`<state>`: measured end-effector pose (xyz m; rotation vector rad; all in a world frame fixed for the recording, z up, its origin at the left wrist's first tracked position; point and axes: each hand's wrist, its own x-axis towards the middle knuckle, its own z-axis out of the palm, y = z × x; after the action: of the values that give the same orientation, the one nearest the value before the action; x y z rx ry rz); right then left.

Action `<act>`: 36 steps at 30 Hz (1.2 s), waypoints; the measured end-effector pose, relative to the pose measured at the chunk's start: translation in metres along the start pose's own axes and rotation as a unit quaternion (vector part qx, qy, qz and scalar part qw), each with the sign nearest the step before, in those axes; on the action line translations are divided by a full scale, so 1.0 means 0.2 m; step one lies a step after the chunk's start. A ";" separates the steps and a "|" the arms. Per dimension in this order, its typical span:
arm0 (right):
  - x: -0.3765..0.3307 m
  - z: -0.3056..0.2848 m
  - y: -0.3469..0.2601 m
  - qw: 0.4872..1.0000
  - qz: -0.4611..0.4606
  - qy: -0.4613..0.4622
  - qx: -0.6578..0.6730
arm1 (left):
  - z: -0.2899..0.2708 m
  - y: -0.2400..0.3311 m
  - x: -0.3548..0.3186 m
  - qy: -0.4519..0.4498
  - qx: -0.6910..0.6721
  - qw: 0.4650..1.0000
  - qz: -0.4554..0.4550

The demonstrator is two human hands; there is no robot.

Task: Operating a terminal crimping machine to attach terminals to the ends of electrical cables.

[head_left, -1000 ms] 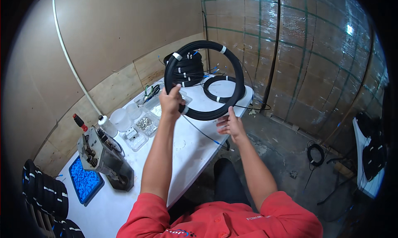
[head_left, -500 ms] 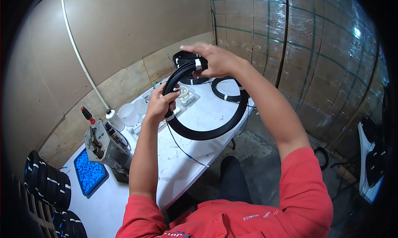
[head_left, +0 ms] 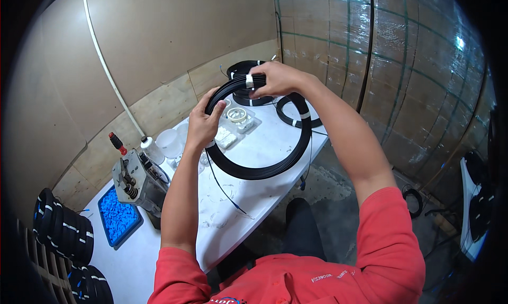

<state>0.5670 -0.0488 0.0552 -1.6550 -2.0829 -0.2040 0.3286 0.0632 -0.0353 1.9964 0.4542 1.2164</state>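
Observation:
Both my hands hold up a coil of black cable [head_left: 259, 173] above the white table. My left hand [head_left: 202, 123] grips its left side, thumb across the front of the strands. At the top, my right hand [head_left: 279, 79] is wrapped round the strands, just right of a white tape band [head_left: 250, 81]. Another white band shows on the coil's right side, and one partly at the left below my left hand. A loose cable end with a blue tip [head_left: 236, 206] hangs down from the coil's left side.
A metal hand-press machine [head_left: 138, 185] and a dark tray of blue pieces [head_left: 119, 218] stand left on the table [head_left: 233, 195]. Behind the coil are plastic containers [head_left: 168, 143], a tape roll [head_left: 236, 115] and more cable coils [head_left: 246, 68]. Further coils [head_left: 63, 227] are stacked at far left.
My right hand has closed round the top of the coil, its fingers raised and blurred before. My left hand has shifted slightly up and left with the coil.

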 end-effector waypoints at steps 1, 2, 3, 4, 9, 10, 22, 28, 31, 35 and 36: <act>-0.01 -0.01 0.01 0.995 0.064 -0.035 0.072 | -0.03 -0.05 0.01 0.014 0.007 1.000 0.015; -0.03 -0.02 0.02 0.979 0.127 -0.071 0.144 | -0.06 -0.09 0.03 0.018 0.008 1.000 0.016; -0.06 0.00 0.08 0.973 0.131 -0.046 0.185 | -0.07 -0.13 0.05 0.030 -0.042 0.999 -0.008; -0.08 0.00 0.09 0.973 0.131 -0.045 0.183 | -0.08 -0.12 0.06 0.044 -0.090 0.994 -0.034; -0.15 0.03 0.07 0.926 0.198 0.032 0.318 | -0.07 -0.13 0.05 0.057 -0.154 0.977 -0.136; -0.17 0.04 0.09 0.900 0.205 0.042 0.383 | -0.07 -0.14 0.06 0.056 -0.154 0.977 -0.136; -0.31 0.22 0.08 0.836 0.293 0.190 0.424 | -0.03 -0.26 0.10 0.109 -0.192 0.950 -0.221; -0.32 0.20 -0.09 0.814 0.326 0.205 0.435 | -0.06 -0.35 0.10 0.069 -0.203 0.934 -0.287; -0.35 0.24 -0.11 0.777 0.246 0.226 0.533 | -0.08 -0.41 0.10 0.048 -0.239 0.921 -0.303; -0.37 0.29 -0.11 0.747 0.273 0.257 0.548 | -0.10 -0.41 0.08 0.056 -0.263 0.916 -0.297; -0.39 0.32 -0.05 0.748 0.297 0.240 0.544 | -0.09 -0.39 0.08 0.054 -0.264 0.916 -0.297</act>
<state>0.5531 -0.0945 -0.0341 -1.1786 -0.8275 0.6260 0.3262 0.1326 -0.0785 1.2078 0.6490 0.9279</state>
